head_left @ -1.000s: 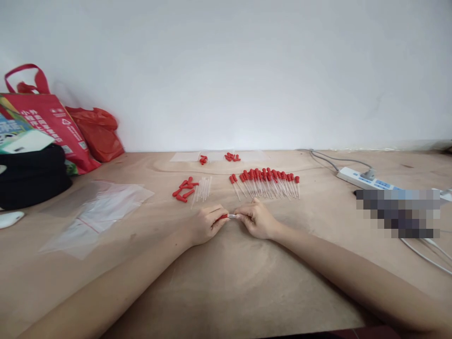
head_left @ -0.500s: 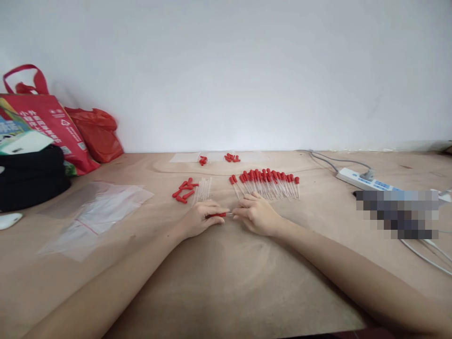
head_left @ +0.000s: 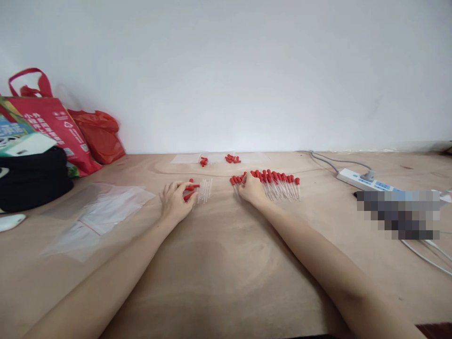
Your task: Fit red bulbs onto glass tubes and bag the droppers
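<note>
My left hand [head_left: 175,201] is over the small pile of red rubber bulbs [head_left: 189,188], fingers apart and curved around them. It hides part of the pile, and I see no bulb lifted. Just right of it lie several thin clear glass tubes [head_left: 205,190]. My right hand [head_left: 252,190] is at the left part of a row of assembled droppers [head_left: 282,184], each a clear tube with a red bulb on top. Its fingers are pinched on a dropper [head_left: 243,174] there, mostly hidden by the hand.
Clear zip bags [head_left: 102,216] lie to the left. Further back are more red bulbs [head_left: 233,159] on clear plastic by the wall. A red shopping bag [head_left: 52,127] and a black bag [head_left: 35,176] stand at far left. On the right is a white power strip [head_left: 356,179] with cables.
My hands have moved apart from the middle, where they held a red bulb and tube together. The left went back and left to the loose bulbs; the right went forward to the dropper row.
</note>
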Demonstrator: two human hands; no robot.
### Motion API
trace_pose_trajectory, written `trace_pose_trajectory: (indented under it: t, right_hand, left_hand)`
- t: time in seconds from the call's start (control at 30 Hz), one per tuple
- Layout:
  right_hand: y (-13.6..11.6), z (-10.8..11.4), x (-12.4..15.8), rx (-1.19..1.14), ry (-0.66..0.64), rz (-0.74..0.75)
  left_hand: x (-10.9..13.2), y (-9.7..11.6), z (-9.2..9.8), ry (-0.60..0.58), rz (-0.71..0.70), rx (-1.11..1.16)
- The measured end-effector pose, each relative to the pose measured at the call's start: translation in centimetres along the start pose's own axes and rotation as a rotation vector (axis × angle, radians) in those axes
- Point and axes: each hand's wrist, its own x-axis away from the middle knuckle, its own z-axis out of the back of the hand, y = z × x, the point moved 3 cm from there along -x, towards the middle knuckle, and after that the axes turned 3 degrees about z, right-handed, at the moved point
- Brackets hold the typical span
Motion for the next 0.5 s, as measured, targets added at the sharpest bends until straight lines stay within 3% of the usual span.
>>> trace_pose_trajectory:
  t: [0.3, 0.5]
  right_hand:
    - [-1.2, 0.2, 0.5, 0.114, -0.04, 0.048]
    - [-4.3, -0.9, 1.2, 0.095, -0.038, 0.127]
  left_hand:
    - [-0.1, -0.9, -0.2, -0.075, 0.059, -0.102]
    - [-0.1, -0.8, 0.1, -0.076, 0.073, -0.113]
